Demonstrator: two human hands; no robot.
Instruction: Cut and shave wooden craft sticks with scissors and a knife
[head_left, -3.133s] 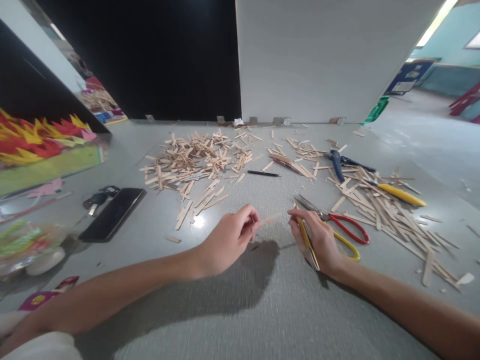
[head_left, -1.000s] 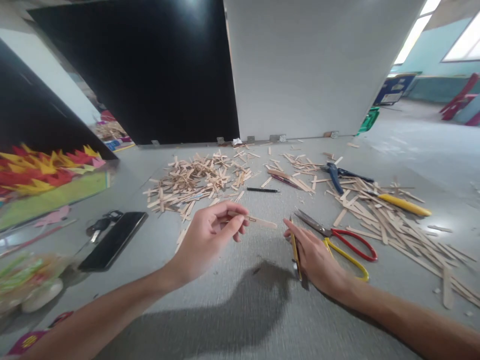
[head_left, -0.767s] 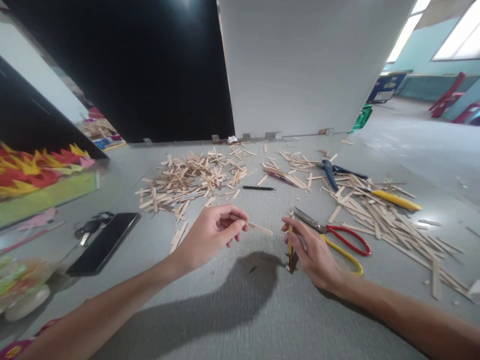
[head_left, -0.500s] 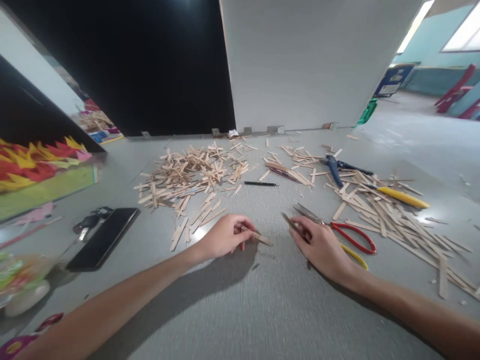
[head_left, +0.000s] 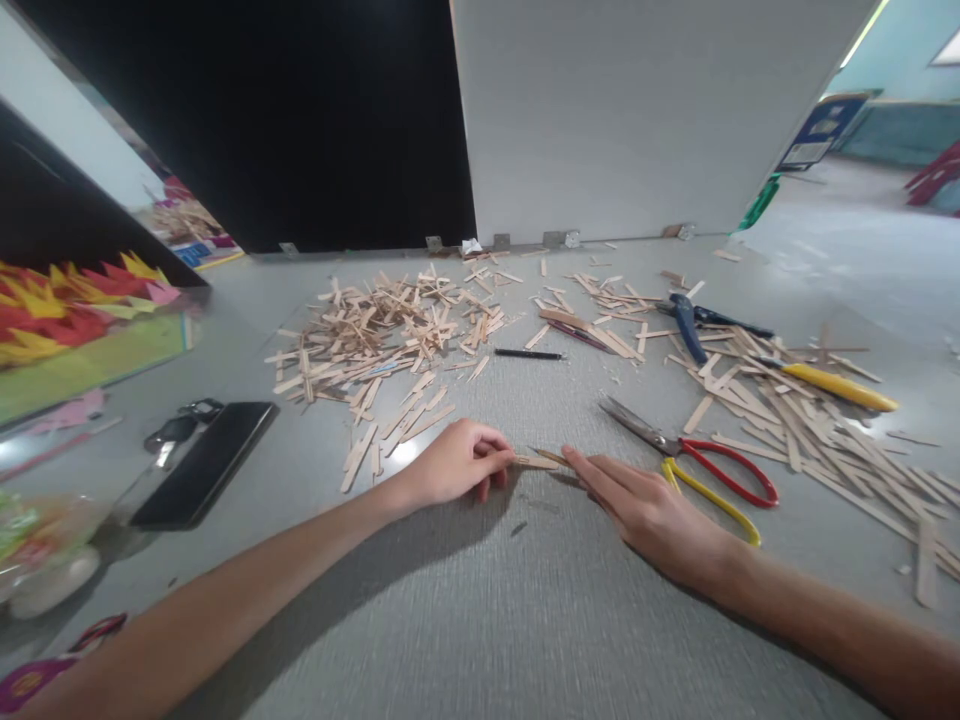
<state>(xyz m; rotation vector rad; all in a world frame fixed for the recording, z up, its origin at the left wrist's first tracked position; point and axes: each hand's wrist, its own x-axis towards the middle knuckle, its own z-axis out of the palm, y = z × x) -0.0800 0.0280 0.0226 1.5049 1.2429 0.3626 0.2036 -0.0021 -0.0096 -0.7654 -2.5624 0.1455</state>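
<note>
- Pinching a thin wooden strip (head_left: 534, 463), your left hand (head_left: 465, 462) has thumb and fingers closed on one end; the free end points right, low over the grey tabletop (head_left: 480, 620). So slender a piece could split or snap under a hard push.
- Beside that free end lies the tip of a slim tool (head_left: 553, 456); whether the two touch, you cannot tell from here. If the tip is sharp, a slip along the wood could carry it into your left fingertips.
- Your right hand (head_left: 645, 500) holds the tool beneath stretched fingers, mostly hiding it. How the thumb closes is out of sight; a loose hold there might let the tip skid or twist.
- Just beyond that hand, the scissors (head_left: 664, 443) lie with blades aimed toward the far middle; swinging your wrist outward could knock them or catch a knuckle.
- Near your left hand, loose sticks (head_left: 412, 412) spread from a larger heap (head_left: 382, 325); a careless sweep could scatter them or mix your piece in.
- Farther left, the phone (head_left: 206, 465) sits well apart, at little risk unless your elbow drifts.
</note>
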